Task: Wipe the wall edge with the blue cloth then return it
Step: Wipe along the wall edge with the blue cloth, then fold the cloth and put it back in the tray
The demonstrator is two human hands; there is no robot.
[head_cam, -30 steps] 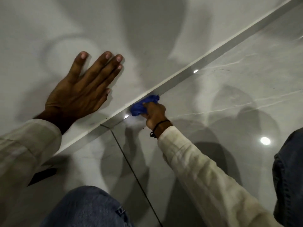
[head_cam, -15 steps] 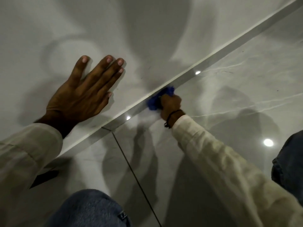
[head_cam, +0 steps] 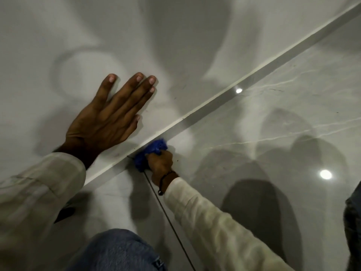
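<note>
The blue cloth is bunched in my right hand, which presses it against the wall edge, a pale skirting strip running diagonally from lower left to upper right where the white wall meets the floor. The cloth sits right where a dark floor-tile joint meets the strip. My left hand lies flat on the wall above the strip, fingers spread and holding nothing. Part of the cloth is hidden inside my fist.
Glossy grey marble floor tiles reflect ceiling lights. A dark grout line runs from the cloth toward my denim-clad knee. My other knee shows at the right edge. A small dark object lies at lower left.
My right hand slid the cloth up-right along the strip, then back down-left to the grout line. My left hand stayed flat on the wall, shifting slightly in view.
</note>
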